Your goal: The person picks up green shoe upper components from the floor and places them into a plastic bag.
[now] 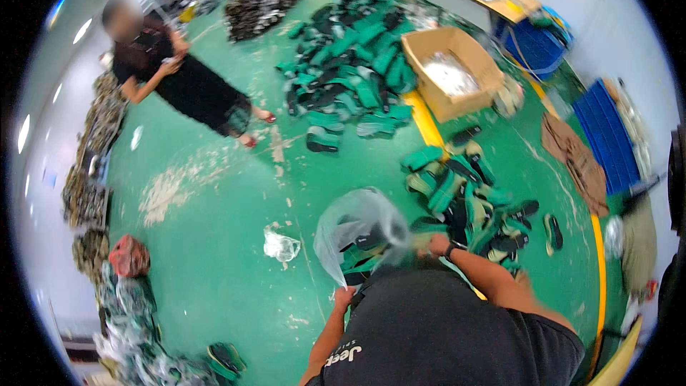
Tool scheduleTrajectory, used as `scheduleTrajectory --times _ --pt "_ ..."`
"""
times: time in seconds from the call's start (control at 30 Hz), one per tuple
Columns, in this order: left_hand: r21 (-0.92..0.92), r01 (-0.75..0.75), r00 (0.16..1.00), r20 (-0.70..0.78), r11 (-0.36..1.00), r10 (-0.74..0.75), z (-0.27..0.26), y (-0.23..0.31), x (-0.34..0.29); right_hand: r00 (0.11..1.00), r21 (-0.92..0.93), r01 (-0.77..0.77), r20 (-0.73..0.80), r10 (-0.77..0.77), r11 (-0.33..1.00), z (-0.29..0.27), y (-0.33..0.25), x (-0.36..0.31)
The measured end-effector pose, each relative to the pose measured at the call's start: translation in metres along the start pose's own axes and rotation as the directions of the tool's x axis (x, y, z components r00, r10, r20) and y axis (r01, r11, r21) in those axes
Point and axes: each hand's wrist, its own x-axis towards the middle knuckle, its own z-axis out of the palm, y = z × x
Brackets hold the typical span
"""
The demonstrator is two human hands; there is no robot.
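My left hand [344,296] is closed on the near rim of a clear plastic bag [330,232], which stands open on the floor. Green and black shoe-shaped pieces [359,257] lie inside the bag. To the bag's right, my right hand [437,244], with a dark band at the wrist, looks closed on a blurred beige-and-green shoe-shaped piece [416,244]. Motion smears its fingertips. Just beyond that hand spreads a loose pile of green, beige and black shoe-shaped pieces [464,189].
A larger green heap [350,50] lies farther off, beside a cardboard box [446,111] of pale packets. At the far left stands a person in dark clothing [179,78]. A crumpled clear bag [281,244] is left of mine. Brown cloth [572,157] lies near blue crates [607,136].
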Motion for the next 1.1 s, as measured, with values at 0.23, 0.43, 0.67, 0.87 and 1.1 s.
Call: scheduleTrajectory --times 0.23,0.43,0.67,0.87,1.1 --pt "-0.105 -0.007 0.954 0.297 0.994 0.039 0.011 0.032 0.018 0.974 -0.139 -0.049 -0.227 0.016 0.989 0.011 0.077 0.004" --pt "0.053 -0.005 0.968 0.25 0.999 -0.009 -0.023 0.06 -0.012 0.954 -0.244 -0.053 -0.298 -0.023 0.968 0.027 0.033 -0.042" --pt "-0.002 0.087 0.99 0.107 0.996 -0.087 -0.035 0.05 -0.019 0.974 -0.187 -0.098 -0.22 0.056 0.977 0.035 0.021 -0.022" --pt "-0.078 0.071 0.997 -0.025 0.994 -0.073 -0.027 0.066 -0.03 0.998 -0.229 -0.065 -0.039 0.057 0.971 0.021 0.001 0.007" --pt "-0.013 0.033 0.992 0.124 0.999 -0.031 -0.035 0.017 -0.013 0.98 -0.206 0.193 -0.008 -0.199 0.959 0.019 -0.046 0.024"
